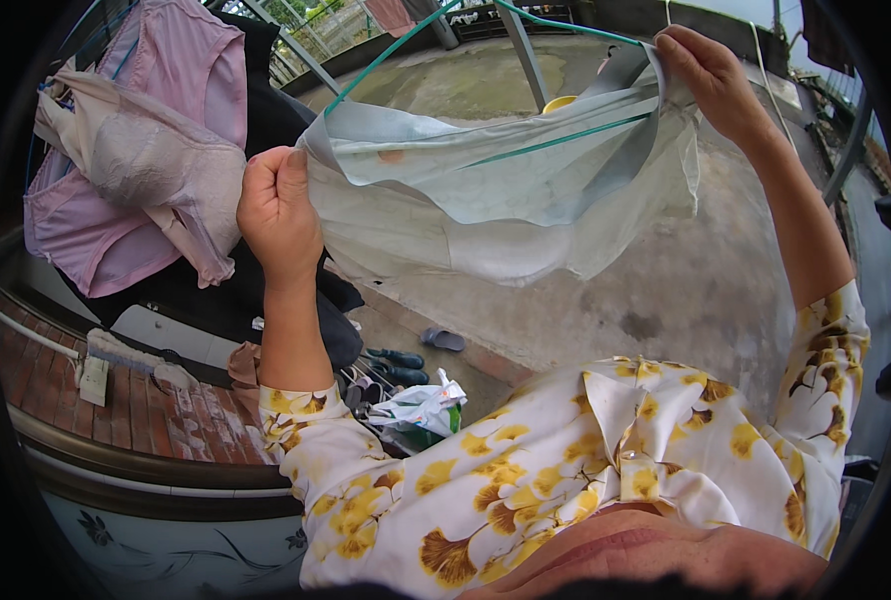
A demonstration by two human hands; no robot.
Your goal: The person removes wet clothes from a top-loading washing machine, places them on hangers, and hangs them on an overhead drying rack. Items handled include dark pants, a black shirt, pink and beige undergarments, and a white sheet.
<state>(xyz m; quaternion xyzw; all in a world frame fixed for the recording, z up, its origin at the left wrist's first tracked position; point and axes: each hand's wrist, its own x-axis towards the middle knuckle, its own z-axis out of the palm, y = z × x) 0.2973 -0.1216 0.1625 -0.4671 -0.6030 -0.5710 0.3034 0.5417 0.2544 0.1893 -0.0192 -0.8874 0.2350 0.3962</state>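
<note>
A pale grey-green pair of underpants (pixel 505 217) is stretched by its waistband between my two hands, over a green wire clothes hanger (pixel 397 49). My left hand (pixel 280 210) is closed on the waistband's left end, and my right hand (pixel 715 82) pinches its right end near the hanger's shoulder. Part of the hanger shows inside the waist opening. Just left of my left hand hang a beige lace bra (pixel 168 150) and pink underpants (pixel 190 60), with dark clothing behind them.
Below stand a white plastic bag (pixel 423 409), dark shoes (pixel 397 364) and a grey slipper (pixel 443 339) on concrete. A brick wall (pixel 130 405) with a white socket box (pixel 94 381) lies at lower left. Metal posts (pixel 524 56) rise beyond the hanger.
</note>
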